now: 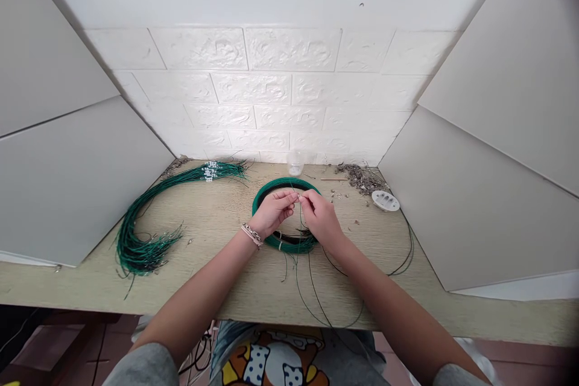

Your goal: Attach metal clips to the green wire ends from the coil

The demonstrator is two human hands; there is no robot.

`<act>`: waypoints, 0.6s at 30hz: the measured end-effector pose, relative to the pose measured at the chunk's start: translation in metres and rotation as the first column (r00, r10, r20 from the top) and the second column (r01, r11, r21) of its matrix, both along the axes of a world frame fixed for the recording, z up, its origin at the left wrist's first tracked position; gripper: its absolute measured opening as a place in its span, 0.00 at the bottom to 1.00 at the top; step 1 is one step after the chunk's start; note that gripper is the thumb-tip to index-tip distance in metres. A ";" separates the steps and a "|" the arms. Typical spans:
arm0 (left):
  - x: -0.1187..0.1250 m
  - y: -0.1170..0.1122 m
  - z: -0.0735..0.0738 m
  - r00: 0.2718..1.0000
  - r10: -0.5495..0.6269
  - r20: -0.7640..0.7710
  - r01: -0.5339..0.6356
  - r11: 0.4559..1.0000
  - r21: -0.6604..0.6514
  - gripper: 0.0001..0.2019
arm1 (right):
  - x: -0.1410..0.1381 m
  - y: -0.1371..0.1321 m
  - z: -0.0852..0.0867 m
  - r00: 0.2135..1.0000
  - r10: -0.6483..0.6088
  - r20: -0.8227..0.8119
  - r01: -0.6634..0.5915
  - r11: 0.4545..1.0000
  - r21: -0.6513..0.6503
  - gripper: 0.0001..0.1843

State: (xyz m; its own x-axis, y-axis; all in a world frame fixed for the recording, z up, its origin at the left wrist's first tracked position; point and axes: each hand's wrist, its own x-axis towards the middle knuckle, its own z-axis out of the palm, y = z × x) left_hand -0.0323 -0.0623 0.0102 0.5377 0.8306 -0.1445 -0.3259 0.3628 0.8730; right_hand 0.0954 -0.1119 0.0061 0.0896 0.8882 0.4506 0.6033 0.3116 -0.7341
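Note:
My left hand (275, 211) and my right hand (319, 215) meet over a coil of green wire (266, 191) on the wooden table (217, 235). Both pinch a thin dark wire strand (300, 217) between thumb and fingers, fingertips almost touching. The strand hangs down past the table's front edge toward my lap. A beaded bracelet sits on my left wrist.
A long bundle of cut green wires (149, 217) with white beads curves across the left of the table. A small clear cup (295, 164) stands by the back wall. A white round tray (385, 200) and a pile of grey scraps (362, 176) lie at right. Grey panels flank both sides.

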 end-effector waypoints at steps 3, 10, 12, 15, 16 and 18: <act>0.000 0.001 0.000 1.000 0.016 -0.006 -0.015 1.000 0.027 0.12 | 0.000 0.001 0.000 1.000 0.009 -0.022 -0.009 1.000 -0.018 0.12; -0.002 0.001 -0.002 1.000 0.003 -0.012 -0.002 0.999 0.055 0.12 | -0.001 0.001 -0.003 0.994 0.007 -0.112 -0.018 0.995 -0.095 0.10; -0.002 0.001 -0.002 1.000 0.015 -0.016 -0.014 0.998 0.059 0.13 | -0.001 0.002 -0.003 0.990 0.007 -0.142 -0.026 0.991 -0.129 0.09; -0.002 0.001 -0.002 0.999 0.013 -0.036 -0.011 0.998 0.065 0.13 | 0.000 0.002 -0.003 0.986 0.007 -0.165 -0.033 0.987 -0.154 0.09; -0.002 0.001 -0.001 0.999 0.005 -0.048 -0.002 0.998 0.069 0.13 | 0.000 0.002 -0.002 0.986 0.007 -0.166 -0.033 0.987 -0.156 0.09; -0.002 0.001 0.000 0.997 -0.013 -0.071 0.018 0.997 0.078 0.13 | 0.000 0.001 -0.001 0.987 0.006 -0.162 -0.032 0.987 -0.159 0.10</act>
State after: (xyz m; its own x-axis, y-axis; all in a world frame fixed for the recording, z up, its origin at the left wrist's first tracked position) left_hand -0.0347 -0.0615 0.0099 0.5412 0.8326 -0.1173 -0.2571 0.2967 0.9197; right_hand 0.0956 -0.1110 0.0054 0.1317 0.9499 0.2834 0.4689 0.1922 -0.8621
